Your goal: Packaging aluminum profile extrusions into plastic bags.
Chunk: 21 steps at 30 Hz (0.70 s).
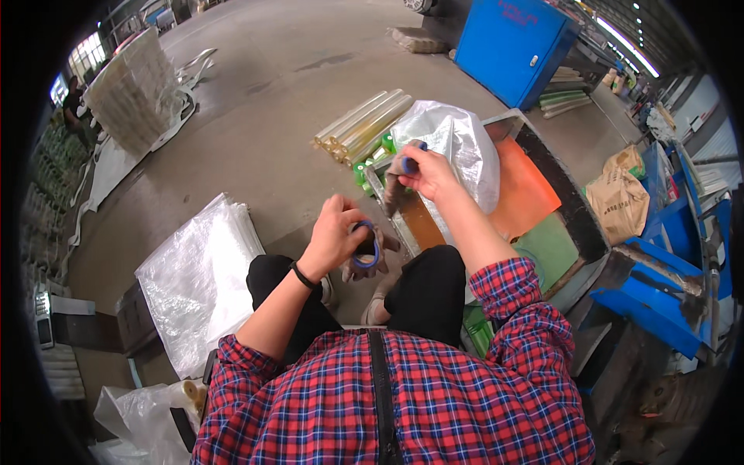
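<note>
Above my knees, my left hand (335, 234) is closed on the cuff of a greyish work glove (385, 249). The blue-rimmed opening of this glove faces up, and its fingers hang down toward the floor. Farther forward and to the right, my right hand (431, 173) pinches a second glove (396, 194) by its blue cuff. That glove dangles limp beside the edge of a low table (585, 182). The two gloves are apart from each other. Some fingertips of both hands are hidden behind the cuffs.
Clear rolls (364, 128) and green-ended rolls (360, 172) lie ahead. The table carries a white plastic bag (457, 143) and an orange sheet (527, 190). Stacked clear film (203, 279) lies left. A blue cabinet (511, 50) stands far right; blue metal parts (651, 291) are nearer.
</note>
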Each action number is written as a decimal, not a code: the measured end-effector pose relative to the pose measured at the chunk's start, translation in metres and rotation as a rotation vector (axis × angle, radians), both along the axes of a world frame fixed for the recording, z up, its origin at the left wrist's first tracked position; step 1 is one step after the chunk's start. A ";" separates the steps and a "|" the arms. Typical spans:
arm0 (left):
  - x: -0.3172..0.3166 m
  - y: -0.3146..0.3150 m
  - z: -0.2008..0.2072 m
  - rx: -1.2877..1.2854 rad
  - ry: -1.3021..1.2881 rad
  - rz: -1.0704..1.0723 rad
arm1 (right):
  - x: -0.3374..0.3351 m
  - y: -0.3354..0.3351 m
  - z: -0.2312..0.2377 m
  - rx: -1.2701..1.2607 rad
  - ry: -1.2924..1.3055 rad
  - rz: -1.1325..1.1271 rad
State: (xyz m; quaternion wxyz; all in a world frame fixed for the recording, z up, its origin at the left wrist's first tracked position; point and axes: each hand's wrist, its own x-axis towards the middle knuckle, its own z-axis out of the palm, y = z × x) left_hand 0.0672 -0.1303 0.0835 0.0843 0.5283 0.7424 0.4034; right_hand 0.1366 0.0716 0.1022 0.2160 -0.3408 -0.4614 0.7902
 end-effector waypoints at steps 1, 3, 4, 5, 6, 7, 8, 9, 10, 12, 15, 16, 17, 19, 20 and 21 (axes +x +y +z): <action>0.006 0.002 0.000 0.154 0.232 -0.032 | -0.005 -0.006 -0.001 0.009 -0.042 -0.014; 0.015 0.009 0.003 0.160 0.315 -0.035 | -0.017 -0.024 -0.012 0.119 -0.068 0.056; 0.019 0.013 0.006 0.191 0.448 0.030 | -0.019 -0.028 -0.021 0.201 -0.100 0.139; 0.021 0.017 0.007 0.223 0.581 0.094 | -0.021 -0.031 -0.033 0.283 -0.133 0.222; 0.019 0.022 0.004 0.228 0.616 0.146 | -0.027 -0.040 -0.046 0.282 -0.115 0.203; 0.013 0.024 -0.006 0.227 0.619 0.148 | -0.029 -0.051 -0.048 0.283 -0.096 0.189; 0.003 0.025 -0.020 0.126 0.511 0.141 | -0.029 -0.055 -0.048 0.311 -0.134 0.255; -0.001 0.027 -0.027 0.026 0.395 0.125 | -0.026 -0.054 -0.048 0.269 -0.109 0.273; -0.004 0.031 -0.032 0.072 0.360 0.117 | -0.025 -0.049 -0.048 0.275 -0.133 0.289; -0.022 0.041 -0.044 0.098 0.170 0.180 | -0.024 -0.037 -0.051 0.284 -0.161 0.305; -0.050 0.052 -0.062 0.140 -0.051 0.300 | -0.019 -0.022 -0.055 0.676 0.080 -0.053; -0.056 0.055 -0.072 0.107 -0.348 0.326 | -0.012 -0.026 -0.050 0.706 0.052 -0.014; -0.062 0.059 -0.081 0.073 -0.646 0.347 | -0.009 -0.029 -0.047 0.735 0.023 0.024; -0.055 0.063 -0.075 0.048 -0.726 0.345 | -0.009 -0.044 -0.051 1.264 0.020 0.108; -0.055 0.066 -0.084 0.076 -0.850 0.334 | -0.010 -0.049 -0.053 1.419 -0.028 0.211; -0.057 0.070 -0.092 0.111 -0.967 0.321 | -0.011 -0.049 -0.057 1.416 -0.032 0.213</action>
